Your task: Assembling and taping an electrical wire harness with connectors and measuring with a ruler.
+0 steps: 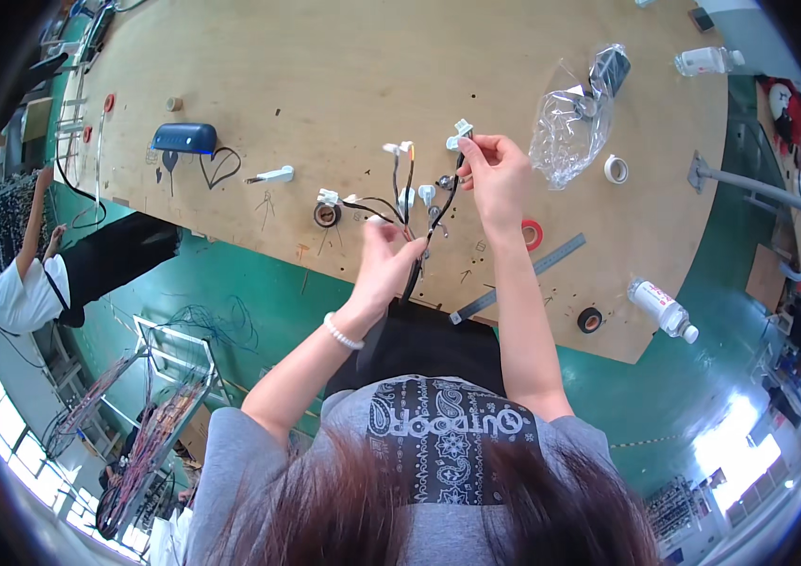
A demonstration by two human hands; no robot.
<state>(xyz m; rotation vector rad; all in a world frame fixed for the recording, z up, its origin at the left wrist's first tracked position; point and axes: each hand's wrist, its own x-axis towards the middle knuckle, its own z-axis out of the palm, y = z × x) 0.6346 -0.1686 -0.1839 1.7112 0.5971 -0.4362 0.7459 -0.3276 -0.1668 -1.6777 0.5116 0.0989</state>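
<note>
1. Stretching between two hands, the wire harness (445, 209) hangs above the near edge of the table (325, 75), its black trunk running down toward the person's lap, perhaps so the table need not carry its whole length.

2. Thumb and fingers of the right hand (495, 170) pinch the black lead just below a pale connector (460, 132); gripping there would keep that end up and steady.

3. The left hand (389, 259) has its fingers drawn narrow around the wires near where they branch, likely keeping the bundle from twisting. Its exact fingertip contact I can't make out.

4. Loose branches fan away from that grip, one ending in a white connector (328, 197) beside a black tape roll (327, 215). Fanned like that, they look easier to tell apart.

5. Beside the right forearm sit a red tape roll (538, 234) and a metal ruler (561, 255) passing beneath the arm, both within easy reach.

6. Farther out, a clear plastic bag (566, 132) and a blue speaker (183, 139) stand well apart from the hands, probably to leave elbow room.
</note>
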